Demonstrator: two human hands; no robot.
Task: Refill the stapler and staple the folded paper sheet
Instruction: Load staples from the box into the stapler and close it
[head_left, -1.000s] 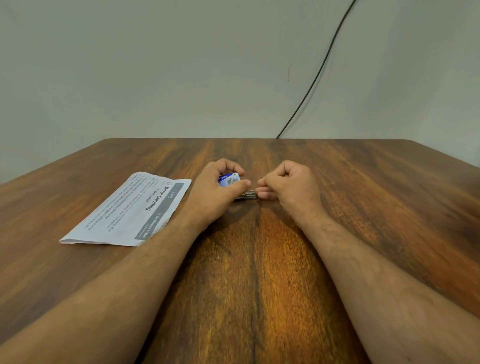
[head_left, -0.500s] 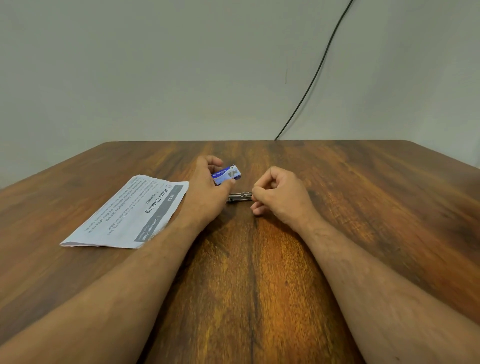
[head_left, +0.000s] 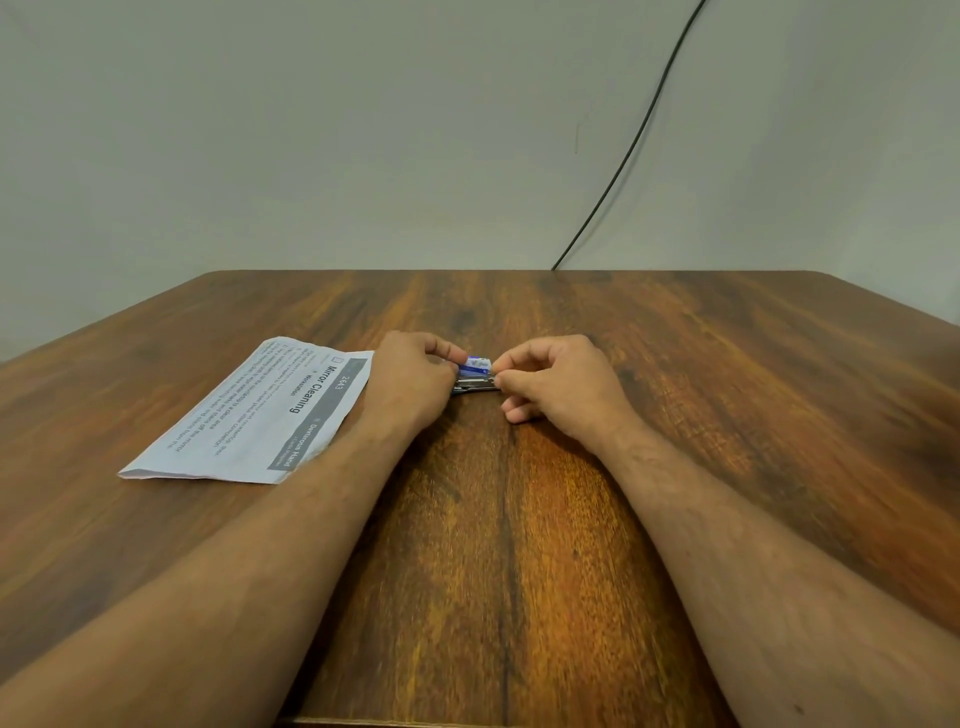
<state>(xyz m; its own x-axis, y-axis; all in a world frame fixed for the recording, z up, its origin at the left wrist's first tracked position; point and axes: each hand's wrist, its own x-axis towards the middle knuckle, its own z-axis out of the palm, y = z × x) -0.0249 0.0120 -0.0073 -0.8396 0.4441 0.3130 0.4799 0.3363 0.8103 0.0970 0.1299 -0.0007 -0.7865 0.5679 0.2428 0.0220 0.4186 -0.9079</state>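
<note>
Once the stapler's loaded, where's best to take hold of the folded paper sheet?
Probably pinch the folded paper sheet at its near right corner beside the left hand: it lies flat on the table, so slide fingers under that free edge, coming from the right.

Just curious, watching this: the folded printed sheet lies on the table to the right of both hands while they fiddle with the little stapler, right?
Not quite. The head view shows the folded sheet to the left of both hands, beside the left hand. The right hand and left do work the stapler on the table.
</note>
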